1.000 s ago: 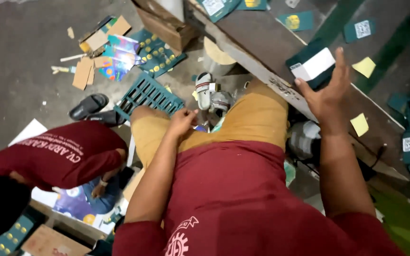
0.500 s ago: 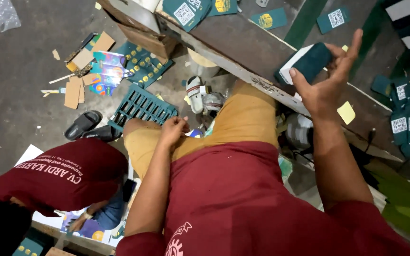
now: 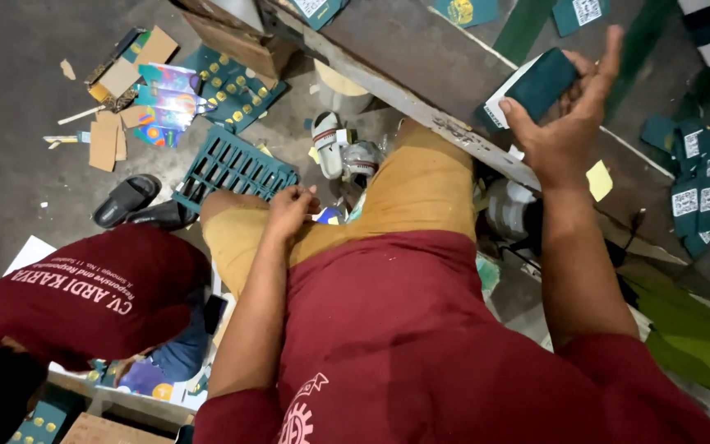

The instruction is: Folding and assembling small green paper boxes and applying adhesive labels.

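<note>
right hand (image 3: 564,123) grip pinches dark green box (image 3: 536,84) — left hand (image 3: 289,210) curled on thigh.

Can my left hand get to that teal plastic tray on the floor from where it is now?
Probably yes. The left hand rests on the knee, and the teal tray lies just beyond it on the floor, with nothing between them.

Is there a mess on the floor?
Yes. Torn brown cardboard scraps and colourful printed sheets lie scattered on the grey floor, and a teal plastic grid tray sits tilted beside a black sandal.
</note>
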